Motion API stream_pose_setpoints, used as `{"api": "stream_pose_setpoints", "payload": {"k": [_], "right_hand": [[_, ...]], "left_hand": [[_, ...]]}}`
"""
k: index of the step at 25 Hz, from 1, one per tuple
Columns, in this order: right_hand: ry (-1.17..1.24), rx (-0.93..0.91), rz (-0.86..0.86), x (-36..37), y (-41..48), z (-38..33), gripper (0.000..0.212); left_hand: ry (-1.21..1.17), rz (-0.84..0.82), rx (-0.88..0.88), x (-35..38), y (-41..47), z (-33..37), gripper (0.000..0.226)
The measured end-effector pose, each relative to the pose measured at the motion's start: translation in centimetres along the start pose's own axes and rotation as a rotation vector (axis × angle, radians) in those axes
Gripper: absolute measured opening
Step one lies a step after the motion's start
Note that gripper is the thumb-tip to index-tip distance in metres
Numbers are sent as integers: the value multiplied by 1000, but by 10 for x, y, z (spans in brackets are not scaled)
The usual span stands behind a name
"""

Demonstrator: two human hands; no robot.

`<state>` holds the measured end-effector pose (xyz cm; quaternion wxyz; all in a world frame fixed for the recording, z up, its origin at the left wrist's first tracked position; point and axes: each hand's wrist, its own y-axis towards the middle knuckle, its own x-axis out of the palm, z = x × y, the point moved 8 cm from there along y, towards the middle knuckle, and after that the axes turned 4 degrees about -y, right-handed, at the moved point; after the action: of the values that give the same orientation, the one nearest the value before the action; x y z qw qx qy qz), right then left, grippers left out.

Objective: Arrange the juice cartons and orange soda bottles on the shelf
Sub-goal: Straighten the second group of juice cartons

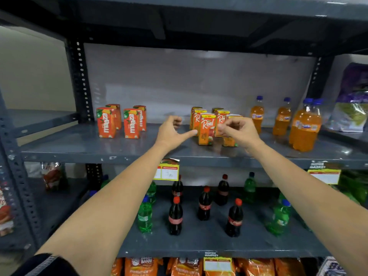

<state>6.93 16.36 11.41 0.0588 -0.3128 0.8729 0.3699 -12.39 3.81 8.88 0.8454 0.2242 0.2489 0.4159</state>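
On the grey shelf stand several red-orange Maaza cartons at the left and a cluster of orange Real juice cartons in the middle. Several orange soda bottles with blue caps stand at the right. My left hand hovers just left of the Real cartons, fingers curled, thumb pointing at the front carton, holding nothing. My right hand is in front of the right side of the cluster, fingers loosely curled; it hides part of one carton. Whether it grips a carton is unclear.
A dark shelf upright stands at the left, another at the right. A purple bag sits beyond the soda. The shelf below holds cola bottles and green bottles; price tags hang off the shelf edge. Orange packets fill the bottom shelf.
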Motion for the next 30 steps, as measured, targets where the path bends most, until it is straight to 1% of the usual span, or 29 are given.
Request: {"api": "stream_pose_setpoints", "payload": {"k": [3,5,6,7,10,11,13,16,17,20,21,25,30], "right_hand": [[34,-22,218,-50,1,14,20],[5,1,295,-66,6,29,20],[7,34,295,-69,9,38,25],[12,93,259,-67,13,50,34],[2,312,10,-43,21,82,63],[-12,356,-54,-36,23,89,68],[-12,382,-105,-30,28,95,73],[51,376,-122,-28,31,96,71],[62,371,-129,-26,31,95,68],[77,347,-134,-23,31,89,48],[80,341,-136,-21,31,88,46],[95,338,-129,-23,30,89,47],[114,379,-143,-23,28,95,58]], "left_hand": [[-201,-18,-199,42,4,-2,73],[-199,-56,-250,55,4,-8,75],[-182,-84,-259,60,3,-9,74],[-166,-115,-266,63,3,-11,72],[-138,-177,-249,70,1,-8,68],[-124,-181,-239,72,2,-7,67],[-87,-176,-233,75,4,-7,61],[-36,-177,-237,76,7,-11,56],[-29,-180,-241,75,7,-13,55],[-27,-168,-233,74,7,-12,53],[-23,-162,-231,74,7,-12,52],[-32,-122,-219,71,8,-13,48],[-68,-116,-223,69,9,-14,49]]}}
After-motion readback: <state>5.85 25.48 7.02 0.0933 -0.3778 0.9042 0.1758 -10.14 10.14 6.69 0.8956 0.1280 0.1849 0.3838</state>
